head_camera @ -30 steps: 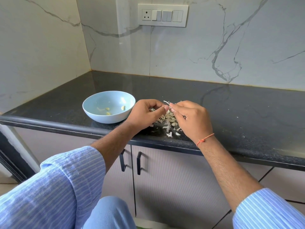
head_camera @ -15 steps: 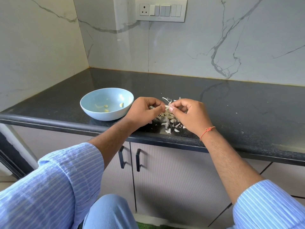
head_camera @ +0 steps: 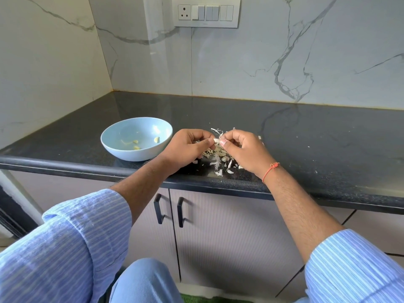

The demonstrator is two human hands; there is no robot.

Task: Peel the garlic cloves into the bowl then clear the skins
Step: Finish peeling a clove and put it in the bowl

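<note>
Both my hands have barely shifted: left hand [head_camera: 185,147] and right hand [head_camera: 244,149] pinch one garlic clove [head_camera: 216,140]; bowl [head_camera: 115,147] holds three peeled cloves [head_camera: 136,141].

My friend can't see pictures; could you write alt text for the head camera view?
Two hands, left and right, pinch a garlic clove above a pile of skins on a dark counter. A blue bowl with peeled cloves sits to the left.

Bowl [head_camera: 122,136] on counter [head_camera: 306,136], left of skins [head_camera: 218,162]; peeled cloves [head_camera: 136,144] in bowl; switch panel [head_camera: 206,12] on wall behind.
</note>
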